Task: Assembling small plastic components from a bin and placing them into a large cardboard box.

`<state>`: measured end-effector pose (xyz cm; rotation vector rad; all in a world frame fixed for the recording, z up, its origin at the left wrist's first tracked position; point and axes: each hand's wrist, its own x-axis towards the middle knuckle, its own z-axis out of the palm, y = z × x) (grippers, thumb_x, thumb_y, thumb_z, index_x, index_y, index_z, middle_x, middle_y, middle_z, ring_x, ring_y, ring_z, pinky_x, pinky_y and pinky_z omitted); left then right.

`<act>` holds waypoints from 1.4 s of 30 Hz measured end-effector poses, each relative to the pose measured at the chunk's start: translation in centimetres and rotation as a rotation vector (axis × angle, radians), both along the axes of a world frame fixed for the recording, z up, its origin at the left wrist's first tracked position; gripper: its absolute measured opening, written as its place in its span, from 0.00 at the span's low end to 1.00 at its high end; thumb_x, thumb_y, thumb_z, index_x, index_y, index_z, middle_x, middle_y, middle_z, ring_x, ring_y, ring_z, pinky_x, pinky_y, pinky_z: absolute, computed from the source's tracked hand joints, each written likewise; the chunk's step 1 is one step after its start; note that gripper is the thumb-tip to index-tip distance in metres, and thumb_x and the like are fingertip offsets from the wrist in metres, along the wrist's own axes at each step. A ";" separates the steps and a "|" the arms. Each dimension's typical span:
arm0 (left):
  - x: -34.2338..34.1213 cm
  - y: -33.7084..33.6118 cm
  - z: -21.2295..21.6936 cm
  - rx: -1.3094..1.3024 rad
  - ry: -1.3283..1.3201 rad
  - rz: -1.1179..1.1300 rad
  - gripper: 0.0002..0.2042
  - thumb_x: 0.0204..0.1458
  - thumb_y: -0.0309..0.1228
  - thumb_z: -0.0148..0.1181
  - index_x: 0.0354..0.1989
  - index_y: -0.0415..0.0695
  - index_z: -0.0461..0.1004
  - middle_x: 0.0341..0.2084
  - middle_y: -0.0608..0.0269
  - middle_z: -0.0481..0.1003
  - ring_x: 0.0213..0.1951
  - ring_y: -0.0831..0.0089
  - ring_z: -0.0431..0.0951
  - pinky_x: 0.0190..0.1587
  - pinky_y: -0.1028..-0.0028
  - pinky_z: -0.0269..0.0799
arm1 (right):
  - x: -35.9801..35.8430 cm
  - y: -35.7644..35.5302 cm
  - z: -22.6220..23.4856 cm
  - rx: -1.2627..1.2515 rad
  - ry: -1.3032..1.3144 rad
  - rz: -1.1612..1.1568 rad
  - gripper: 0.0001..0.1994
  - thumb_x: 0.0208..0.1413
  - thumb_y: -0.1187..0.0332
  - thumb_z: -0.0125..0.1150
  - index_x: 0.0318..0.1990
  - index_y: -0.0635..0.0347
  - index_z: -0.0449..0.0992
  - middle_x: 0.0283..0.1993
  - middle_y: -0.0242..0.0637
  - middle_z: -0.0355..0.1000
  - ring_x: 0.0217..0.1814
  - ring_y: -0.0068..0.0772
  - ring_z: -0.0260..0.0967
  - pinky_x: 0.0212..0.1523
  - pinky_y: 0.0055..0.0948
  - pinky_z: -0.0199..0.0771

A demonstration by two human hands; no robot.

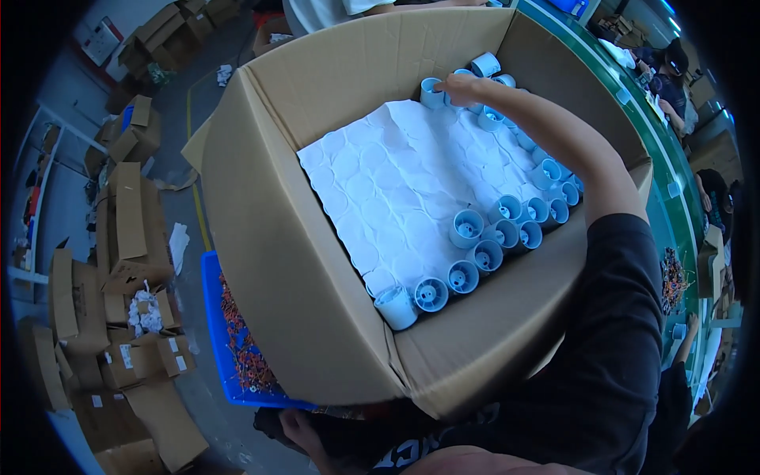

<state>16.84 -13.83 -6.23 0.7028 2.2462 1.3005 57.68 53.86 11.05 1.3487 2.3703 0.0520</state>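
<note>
My right arm reaches across a large open cardboard box (277,229) to its far side. There my right hand (463,90) has its fingers closed at the rim of a light-blue plastic cup (431,96). More of these cup-shaped parts stand in rows along the right and near sides, such as a cup (467,228) with a small fitting inside. A white sheet (380,182) marked with round imprints lies under them. My left hand (299,431) is low, outside the box's near left corner; its fingers are not clear.
Left of the box stands a blue bin (218,340) of small reddish parts. Cardboard boxes (131,229) crowd the floor farther left. On the right runs a green conveyor table (673,190), with people working along it. Someone in a light shirt (324,14) stands beyond the box.
</note>
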 end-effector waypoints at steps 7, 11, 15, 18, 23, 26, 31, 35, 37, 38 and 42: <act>-2.5 -1.5 -4.9 -0.045 0.081 -0.010 0.05 0.54 0.25 0.48 0.34 0.36 0.67 0.23 0.65 0.67 0.27 0.74 0.67 0.33 0.74 0.66 | -0.2 -3.1 -1.0 0.164 0.166 0.049 0.15 0.49 0.79 0.53 0.45 0.59 0.73 0.32 0.46 0.74 0.33 0.46 0.73 0.30 0.37 0.72; -4.2 -2.2 -5.7 -0.040 -0.014 -0.055 0.04 0.53 0.24 0.48 0.33 0.36 0.67 0.23 0.64 0.67 0.26 0.73 0.66 0.31 0.73 0.66 | -1.1 -8.3 1.6 0.161 0.186 0.283 0.11 0.48 0.78 0.55 0.40 0.58 0.76 0.31 0.44 0.74 0.33 0.45 0.74 0.30 0.36 0.72; -4.5 -2.6 -6.2 -0.030 0.016 -0.098 0.04 0.53 0.25 0.48 0.33 0.37 0.67 0.22 0.65 0.66 0.24 0.75 0.65 0.28 0.75 0.64 | -1.5 -17.3 9.6 0.277 0.172 0.475 0.10 0.44 0.78 0.58 0.37 0.57 0.76 0.31 0.42 0.73 0.32 0.43 0.74 0.30 0.35 0.74; -3.3 -0.7 -5.3 0.050 -0.004 -0.215 0.05 0.55 0.29 0.48 0.32 0.40 0.65 0.19 0.68 0.64 0.22 0.79 0.64 0.24 0.78 0.62 | 1.3 -27.0 17.7 0.491 0.303 0.305 0.12 0.45 0.76 0.61 0.40 0.55 0.78 0.33 0.41 0.75 0.34 0.41 0.75 0.33 0.36 0.76; -4.1 -4.0 -6.7 0.116 0.252 -0.120 0.09 0.53 0.26 0.50 0.37 0.32 0.71 0.28 0.52 0.72 0.29 0.64 0.70 0.35 0.69 0.68 | -0.4 -41.8 18.4 0.698 0.998 0.313 0.10 0.39 0.78 0.64 0.32 0.59 0.75 0.28 0.39 0.71 0.30 0.39 0.72 0.31 0.32 0.73; -5.3 -5.5 -7.7 0.026 0.313 -0.212 0.13 0.53 0.31 0.52 0.36 0.31 0.71 0.27 0.46 0.72 0.27 0.58 0.70 0.31 0.64 0.68 | -3.8 -51.0 13.8 0.342 1.343 0.501 0.07 0.43 0.73 0.61 0.32 0.57 0.72 0.26 0.37 0.67 0.27 0.40 0.67 0.26 0.35 0.68; -7.3 -6.5 -9.1 0.118 0.403 -0.236 0.14 0.53 0.33 0.55 0.40 0.33 0.71 0.35 0.44 0.74 0.37 0.54 0.73 0.43 0.62 0.68 | -17.6 -58.0 2.2 -0.148 1.544 0.709 0.05 0.47 0.68 0.56 0.30 0.57 0.70 0.22 0.39 0.66 0.23 0.43 0.67 0.20 0.40 0.63; -5.1 -5.7 -5.4 0.042 0.241 -0.086 0.12 0.52 0.26 0.56 0.44 0.34 0.72 0.41 0.48 0.74 0.43 0.62 0.73 0.50 0.68 0.68 | -30.4 -52.9 -6.1 -0.123 1.421 0.717 0.08 0.44 0.65 0.57 0.20 0.59 0.73 0.18 0.46 0.68 0.21 0.45 0.68 0.21 0.41 0.66; -6.1 -6.8 -7.9 0.112 0.367 -0.134 0.09 0.54 0.25 0.53 0.42 0.37 0.72 0.38 0.55 0.75 0.41 0.66 0.74 0.47 0.70 0.69 | -36.5 -49.4 -7.7 -0.080 1.212 0.707 0.06 0.36 0.68 0.59 0.17 0.60 0.75 0.19 0.47 0.70 0.22 0.46 0.70 0.24 0.41 0.71; -6.0 -7.1 -8.3 0.170 0.339 -0.092 0.07 0.52 0.25 0.55 0.38 0.37 0.73 0.34 0.56 0.75 0.38 0.67 0.73 0.45 0.71 0.69 | -39.7 -47.5 -8.6 -0.051 0.913 0.641 0.05 0.36 0.67 0.60 0.20 0.59 0.76 0.22 0.46 0.72 0.25 0.45 0.72 0.28 0.42 0.73; -3.6 -2.9 -5.9 0.153 0.203 -0.085 0.04 0.53 0.23 0.52 0.36 0.38 0.72 0.27 0.63 0.73 0.33 0.75 0.73 0.39 0.76 0.68 | -46.2 -32.5 -13.8 -0.003 0.482 0.557 0.10 0.45 0.64 0.60 0.34 0.56 0.80 0.39 0.42 0.76 0.42 0.42 0.74 0.41 0.41 0.74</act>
